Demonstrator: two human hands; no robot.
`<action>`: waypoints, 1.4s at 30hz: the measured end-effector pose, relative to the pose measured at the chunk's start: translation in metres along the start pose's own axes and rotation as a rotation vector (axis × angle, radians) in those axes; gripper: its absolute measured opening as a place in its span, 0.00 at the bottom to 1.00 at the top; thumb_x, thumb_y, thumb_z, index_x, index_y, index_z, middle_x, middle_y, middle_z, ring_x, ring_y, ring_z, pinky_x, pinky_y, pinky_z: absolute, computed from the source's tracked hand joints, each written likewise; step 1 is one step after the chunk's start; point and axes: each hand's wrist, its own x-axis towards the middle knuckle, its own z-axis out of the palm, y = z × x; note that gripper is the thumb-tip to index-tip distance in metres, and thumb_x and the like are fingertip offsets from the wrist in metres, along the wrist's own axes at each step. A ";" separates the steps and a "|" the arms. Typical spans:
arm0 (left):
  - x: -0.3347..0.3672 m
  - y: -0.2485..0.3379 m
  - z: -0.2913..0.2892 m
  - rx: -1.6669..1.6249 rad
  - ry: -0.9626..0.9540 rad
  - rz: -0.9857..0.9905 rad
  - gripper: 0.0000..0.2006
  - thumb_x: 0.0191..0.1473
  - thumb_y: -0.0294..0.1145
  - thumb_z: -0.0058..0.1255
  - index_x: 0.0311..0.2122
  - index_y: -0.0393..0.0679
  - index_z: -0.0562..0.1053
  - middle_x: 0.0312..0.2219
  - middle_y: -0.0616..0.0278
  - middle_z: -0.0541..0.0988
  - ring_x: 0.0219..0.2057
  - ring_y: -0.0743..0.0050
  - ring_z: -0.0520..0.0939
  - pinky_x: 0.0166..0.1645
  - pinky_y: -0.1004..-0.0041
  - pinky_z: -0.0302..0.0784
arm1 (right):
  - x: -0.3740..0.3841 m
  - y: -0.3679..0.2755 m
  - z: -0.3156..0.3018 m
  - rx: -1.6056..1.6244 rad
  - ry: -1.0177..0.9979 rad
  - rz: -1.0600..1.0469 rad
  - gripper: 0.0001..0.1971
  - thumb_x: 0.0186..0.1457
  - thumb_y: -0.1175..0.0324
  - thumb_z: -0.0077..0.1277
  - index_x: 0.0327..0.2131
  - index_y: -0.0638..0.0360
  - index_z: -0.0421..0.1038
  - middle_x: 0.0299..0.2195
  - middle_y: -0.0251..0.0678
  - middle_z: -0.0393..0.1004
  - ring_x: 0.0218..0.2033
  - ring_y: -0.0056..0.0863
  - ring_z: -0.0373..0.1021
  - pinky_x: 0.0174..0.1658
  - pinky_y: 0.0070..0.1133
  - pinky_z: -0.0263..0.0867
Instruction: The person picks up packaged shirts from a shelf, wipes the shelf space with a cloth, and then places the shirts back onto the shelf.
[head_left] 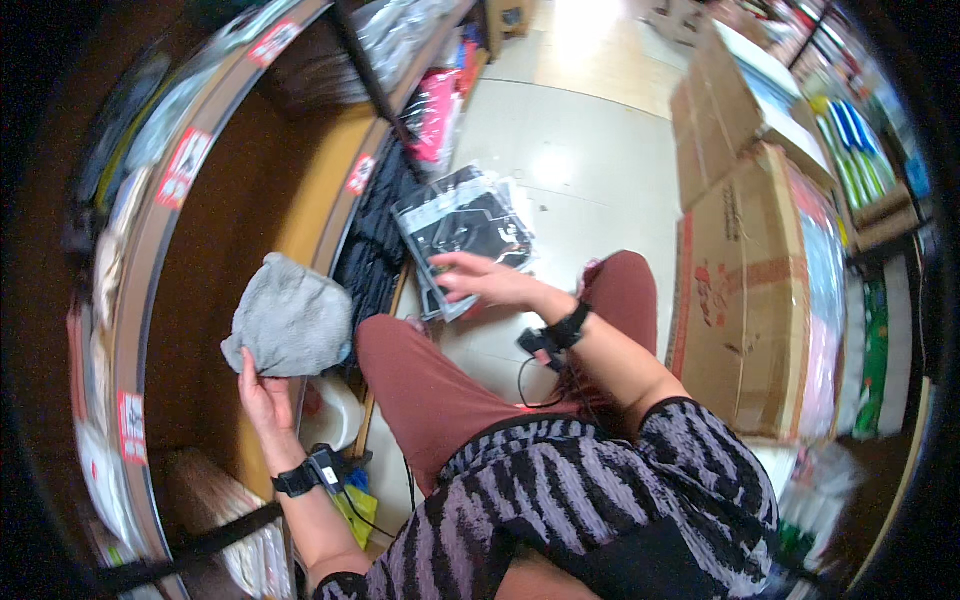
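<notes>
Narrow aisle, pale tiled floor point(505, 125); shelving at left, opened cardboard carton point(745, 300) at right. Labels: red-and-white tags point(183, 167) along the upper shelf's front edge, another red tag point(362, 173) on the lower shelf point(320, 190) front edge; print too small to read. Carton side bears red and dark printed marks, slanted in view.

Left hand point(266, 400): holding grey cloth item point(292, 315) by its near edge, thumb showing. Cloth overlaps the lower shelf's front edge in view; contact with the board cannot be told.

Right hand point(480, 278): fingers extended, slightly spread, blurred, over the near side of clear-wrapped black packages point(465, 225) on the floor; touching or apart, cannot tell.
</notes>
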 end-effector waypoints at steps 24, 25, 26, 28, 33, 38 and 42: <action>-0.059 -0.193 0.139 0.910 -1.334 -0.308 0.16 0.48 0.30 0.48 0.44 0.41 0.67 0.36 0.60 0.73 0.34 0.75 0.74 0.38 0.77 0.70 | -0.227 -0.004 -0.117 0.465 1.042 -0.667 0.20 0.49 0.59 0.47 0.43 0.62 0.61 0.39 0.37 0.69 0.39 0.26 0.67 0.44 0.22 0.62; -0.063 -0.195 0.144 0.946 -1.384 -0.325 0.17 0.48 0.30 0.48 0.44 0.41 0.67 0.36 0.59 0.73 0.34 0.75 0.74 0.39 0.77 0.70 | -0.245 -0.010 -0.108 0.400 1.031 -0.656 0.20 0.49 0.59 0.47 0.43 0.62 0.62 0.38 0.37 0.69 0.37 0.25 0.67 0.43 0.22 0.63; -0.067 -0.195 0.150 0.945 -1.377 -0.315 0.17 0.48 0.30 0.48 0.44 0.41 0.67 0.36 0.59 0.73 0.34 0.75 0.74 0.39 0.77 0.70 | -0.268 0.000 -0.119 0.258 1.196 -0.562 0.21 0.49 0.59 0.47 0.44 0.63 0.61 0.38 0.36 0.69 0.38 0.25 0.67 0.43 0.22 0.62; -0.072 -0.200 0.166 1.068 -1.447 -0.301 0.17 0.47 0.31 0.48 0.45 0.41 0.67 0.36 0.57 0.73 0.34 0.74 0.75 0.39 0.76 0.70 | -0.306 0.001 -0.119 -0.035 1.440 -0.528 0.24 0.47 0.58 0.49 0.44 0.64 0.61 0.38 0.37 0.68 0.39 0.25 0.65 0.45 0.21 0.58; -0.080 -0.240 0.193 1.092 -1.561 -0.049 0.17 0.45 0.32 0.47 0.43 0.41 0.66 0.36 0.52 0.73 0.37 0.61 0.74 0.41 0.71 0.68 | -0.403 0.017 -0.136 -0.775 1.949 -0.129 0.28 0.43 0.59 0.52 0.44 0.67 0.57 0.40 0.48 0.67 0.40 0.37 0.65 0.43 0.24 0.59; -0.082 -0.276 0.195 1.218 -1.676 0.093 0.18 0.45 0.33 0.48 0.43 0.39 0.66 0.38 0.51 0.72 0.41 0.61 0.72 0.44 0.70 0.67 | -0.457 0.068 -0.156 -1.062 1.794 0.895 0.33 0.40 0.54 0.50 0.50 0.57 0.53 0.42 0.56 0.62 0.43 0.51 0.60 0.46 0.32 0.57; -0.090 -0.286 0.194 1.265 -1.654 0.210 0.15 0.44 0.34 0.49 0.38 0.40 0.68 0.34 0.52 0.70 0.37 0.53 0.71 0.41 0.65 0.67 | -0.439 0.088 -0.147 -0.844 1.803 1.008 0.38 0.39 0.53 0.50 0.55 0.42 0.45 0.51 0.53 0.51 0.48 0.54 0.55 0.48 0.37 0.55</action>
